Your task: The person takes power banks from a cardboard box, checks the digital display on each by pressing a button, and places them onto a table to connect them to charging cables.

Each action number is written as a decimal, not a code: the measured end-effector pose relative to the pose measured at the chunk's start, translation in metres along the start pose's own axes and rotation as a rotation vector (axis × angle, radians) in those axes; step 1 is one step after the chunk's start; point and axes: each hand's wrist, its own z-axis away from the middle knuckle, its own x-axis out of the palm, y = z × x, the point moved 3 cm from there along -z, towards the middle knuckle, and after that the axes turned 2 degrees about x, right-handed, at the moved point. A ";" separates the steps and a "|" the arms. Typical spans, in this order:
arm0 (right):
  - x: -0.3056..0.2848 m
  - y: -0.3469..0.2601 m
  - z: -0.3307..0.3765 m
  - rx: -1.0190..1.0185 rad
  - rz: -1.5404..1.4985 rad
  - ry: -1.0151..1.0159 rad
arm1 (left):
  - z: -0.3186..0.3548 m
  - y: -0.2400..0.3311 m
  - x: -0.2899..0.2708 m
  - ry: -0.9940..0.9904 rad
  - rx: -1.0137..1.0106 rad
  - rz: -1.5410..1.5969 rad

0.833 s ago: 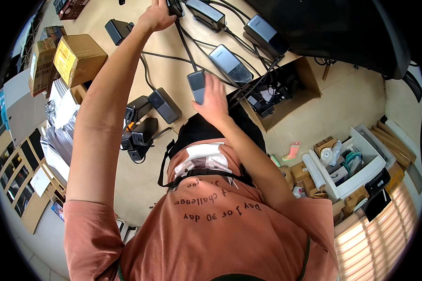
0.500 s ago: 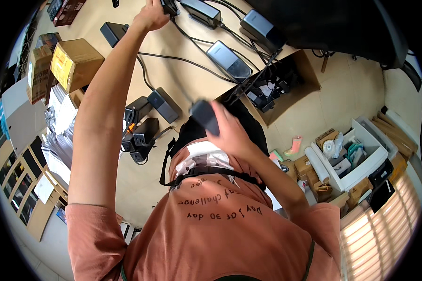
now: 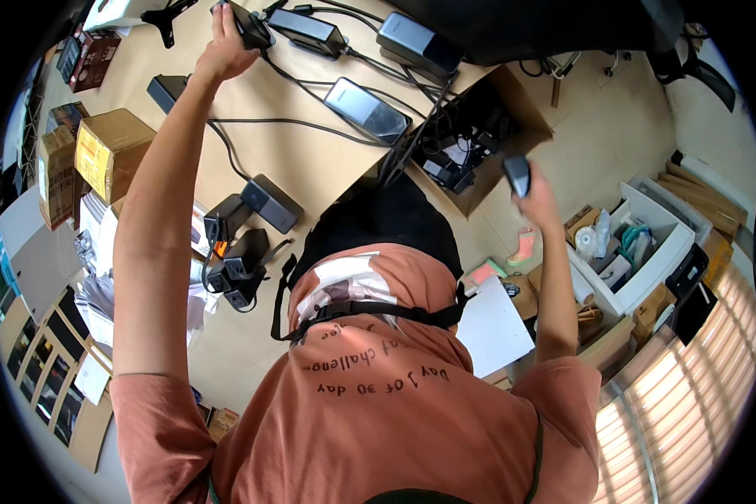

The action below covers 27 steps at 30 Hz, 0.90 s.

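At the table's far edge, my left hand (image 3: 227, 55) holds a dark power bank (image 3: 250, 27), its fingers stretched along one side. My right hand (image 3: 538, 198) is raised off to the right, slightly blurred, gripping another dark power bank (image 3: 517, 175) with a grey face. It is beside an open cardboard box (image 3: 512, 139) holding dark devices and cables. Several more lie on the table: a grey power bank (image 3: 309, 32) near my left hand, a silver-topped power bank (image 3: 366, 111) in the middle, and a larger power bank (image 3: 418, 44) at the right.
Black cables (image 3: 302, 123) run across the wooden table (image 3: 286, 155). Another power bank (image 3: 271, 203) lies at its near edge, beside black adapters (image 3: 242, 256). Cardboard boxes (image 3: 116, 151) and papers (image 3: 101, 302) stand left. A black monitor (image 3: 554, 25) overhangs the far right; a white drawer (image 3: 638, 252) is below.
My right hand has moved from in front of my waist out to the right, past the cardboard box, with its power bank. My left hand stays at its power bank; the view has shifted.
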 end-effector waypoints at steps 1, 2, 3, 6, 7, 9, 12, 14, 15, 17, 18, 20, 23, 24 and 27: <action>-0.002 0.002 -0.023 0.000 -0.013 0.080 | 0.001 -0.014 0.004 0.079 0.044 -0.045; 0.000 0.012 -0.043 0.009 0.066 0.195 | -0.003 -0.009 0.003 0.072 0.040 -0.047; 0.007 0.027 -0.056 0.025 0.147 0.308 | -0.005 -0.002 0.002 0.060 0.040 -0.047; 0.036 0.023 -0.066 0.063 -0.123 0.213 | -0.003 0.002 0.000 0.031 0.020 -0.037; 0.049 0.012 -0.066 0.076 -0.295 0.112 | -0.003 0.002 -0.001 0.037 0.028 -0.035; 0.083 -0.017 -0.048 0.026 -0.570 -0.132 | 0.002 -0.002 0.003 0.048 0.035 -0.020; 0.116 -0.059 -0.002 0.020 -0.157 -0.444 | 0.007 -0.012 0.004 0.095 0.062 -0.018; 0.097 -0.106 0.026 -0.111 -0.227 -0.549 | 0.009 -0.015 0.006 0.148 0.099 -0.059; 0.076 -0.135 0.037 -0.146 -0.323 -0.504 | 0.011 -0.009 0.003 0.149 0.112 -0.048; 0.023 -0.188 0.043 -0.164 -0.457 -0.262 | 0.011 0.007 -0.001 0.079 0.058 -0.011; 0.003 -0.211 0.042 -0.180 -0.519 -0.136 | 0.009 0.005 -0.001 0.088 0.057 -0.008; -0.014 -0.247 0.024 -0.332 -0.512 0.174 | 0.009 0.004 -0.002 0.053 0.022 0.012; 0.020 -0.264 -0.025 -0.472 -0.229 0.289 | 0.011 0.003 -0.004 0.078 0.013 -0.015; 0.040 -0.259 -0.040 -0.468 -0.180 0.250 | 0.009 0.005 -0.005 0.041 -0.018 -0.013; 0.053 -0.250 -0.054 -0.443 -0.273 0.216 | 0.011 0.023 -0.019 -0.087 -0.137 -0.018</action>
